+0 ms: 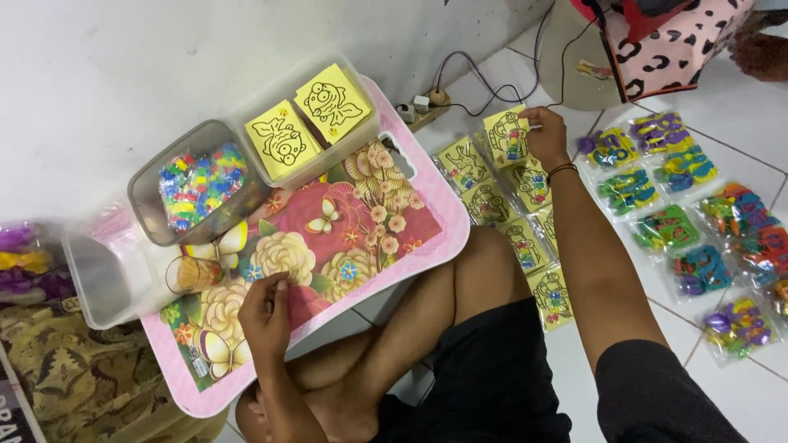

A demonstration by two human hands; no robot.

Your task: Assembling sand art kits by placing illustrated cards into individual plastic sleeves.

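Note:
My right hand (548, 135) reaches out over the floor and grips a yellow picture card in a clear sleeve (507, 135), held at its right edge above a row of similar wrapped yellow cards (525, 238). My left hand (264, 316) rests on the pink floral lap table (410, 246), its fingers pinched together; whether anything small is between them cannot be told. A clear box with two yellow drawing cards (308, 123) stands at the table's far side.
A clear tub of small coloured pieces (197, 184) and a small glass cup (190, 275) sit on the table's left. Bags of colourful foam letters (681, 230) lie on the white tiles at right. Cables and a power strip (423, 102) run along the wall. Another person's hand (759, 53) shows at top right.

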